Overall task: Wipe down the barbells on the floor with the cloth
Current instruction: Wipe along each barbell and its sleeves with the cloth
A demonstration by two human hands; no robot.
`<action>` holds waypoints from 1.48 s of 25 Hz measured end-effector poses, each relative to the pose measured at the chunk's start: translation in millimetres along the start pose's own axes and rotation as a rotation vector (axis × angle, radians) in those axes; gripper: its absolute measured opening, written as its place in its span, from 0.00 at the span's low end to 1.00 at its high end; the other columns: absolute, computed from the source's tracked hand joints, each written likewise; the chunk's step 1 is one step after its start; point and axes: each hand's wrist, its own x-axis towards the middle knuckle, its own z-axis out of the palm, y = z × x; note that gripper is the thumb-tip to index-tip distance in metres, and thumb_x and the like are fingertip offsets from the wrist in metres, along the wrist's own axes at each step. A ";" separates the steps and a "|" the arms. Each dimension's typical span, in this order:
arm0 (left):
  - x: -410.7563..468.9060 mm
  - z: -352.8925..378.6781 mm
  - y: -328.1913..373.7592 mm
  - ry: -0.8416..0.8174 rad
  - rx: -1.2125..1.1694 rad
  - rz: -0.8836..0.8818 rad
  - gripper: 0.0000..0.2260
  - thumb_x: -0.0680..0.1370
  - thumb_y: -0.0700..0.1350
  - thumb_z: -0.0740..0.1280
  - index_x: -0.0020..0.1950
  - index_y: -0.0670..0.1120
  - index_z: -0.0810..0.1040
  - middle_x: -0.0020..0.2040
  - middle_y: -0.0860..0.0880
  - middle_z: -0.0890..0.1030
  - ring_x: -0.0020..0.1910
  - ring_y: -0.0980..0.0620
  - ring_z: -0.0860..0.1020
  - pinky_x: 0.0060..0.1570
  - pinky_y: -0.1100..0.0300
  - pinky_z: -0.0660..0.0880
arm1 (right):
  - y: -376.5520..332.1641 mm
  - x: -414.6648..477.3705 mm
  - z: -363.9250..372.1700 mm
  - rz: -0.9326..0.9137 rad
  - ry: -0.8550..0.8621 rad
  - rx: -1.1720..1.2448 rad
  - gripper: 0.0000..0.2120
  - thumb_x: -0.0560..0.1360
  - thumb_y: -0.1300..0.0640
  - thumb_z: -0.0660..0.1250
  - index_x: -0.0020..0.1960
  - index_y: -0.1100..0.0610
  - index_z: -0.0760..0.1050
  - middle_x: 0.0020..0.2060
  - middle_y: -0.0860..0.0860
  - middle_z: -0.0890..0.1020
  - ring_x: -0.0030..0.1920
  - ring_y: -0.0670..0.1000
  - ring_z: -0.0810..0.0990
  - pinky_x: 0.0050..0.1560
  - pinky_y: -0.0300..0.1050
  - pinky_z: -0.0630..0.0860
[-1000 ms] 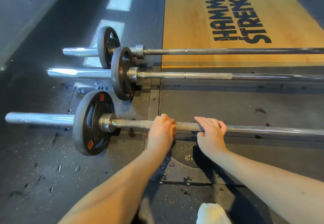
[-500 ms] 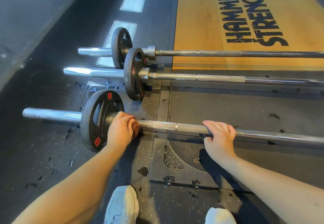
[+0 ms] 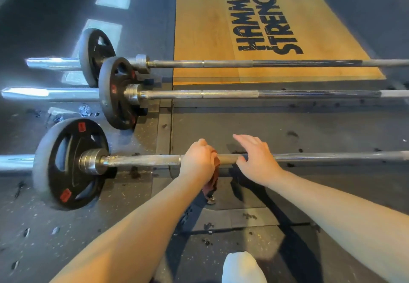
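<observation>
Nearest barbell (image 3: 143, 159) lay on the gym floor (image 3: 221, 132), left grip (image 3: 197, 161) curled round a brown cloth (image 3: 211, 183) on its shaft, right grip (image 3: 257, 158) resting just beside, fingers straight over the bar

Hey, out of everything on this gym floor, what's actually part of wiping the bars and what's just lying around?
Part of the job:
nearest barbell
middle barbell
far barbell
brown cloth, gripped round the nearest bar by the left hand
right hand, resting on the same bar

Just there:
wooden platform
weight plates
white shoe
</observation>
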 end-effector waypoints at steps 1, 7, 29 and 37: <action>0.5 0.2 1.6 0.009 -0.007 0.020 0.08 0.82 0.46 0.65 0.54 0.46 0.83 0.55 0.46 0.77 0.52 0.48 0.76 0.51 0.56 0.74 | 12.2 4.1 -16.9 0.000 -0.124 -0.102 0.28 0.81 0.55 0.63 0.80 0.48 0.62 0.77 0.46 0.66 0.76 0.50 0.62 0.76 0.50 0.58; 0.1 1.6 5.6 -0.002 -0.086 0.033 0.08 0.82 0.44 0.65 0.49 0.45 0.83 0.54 0.45 0.79 0.51 0.47 0.77 0.47 0.58 0.69 | 35.8 18.2 -51.0 0.082 -0.551 -0.183 0.08 0.83 0.49 0.62 0.55 0.50 0.77 0.51 0.47 0.81 0.52 0.51 0.80 0.59 0.55 0.78; -30.5 1.1 -15.2 0.092 0.065 0.110 0.11 0.81 0.52 0.65 0.62 0.52 0.79 0.56 0.53 0.73 0.54 0.54 0.73 0.54 0.54 0.79 | 33.5 -14.8 11.9 0.021 0.217 0.029 0.25 0.80 0.69 0.60 0.75 0.55 0.72 0.72 0.48 0.75 0.71 0.49 0.67 0.71 0.41 0.54; -40.0 -13.8 -44.9 0.212 -0.039 -0.070 0.06 0.81 0.45 0.67 0.54 0.48 0.83 0.51 0.51 0.76 0.50 0.54 0.76 0.53 0.55 0.78 | 46.0 -25.1 17.8 -0.143 0.180 0.004 0.19 0.79 0.59 0.67 0.70 0.55 0.77 0.63 0.47 0.80 0.65 0.49 0.72 0.71 0.45 0.57</action>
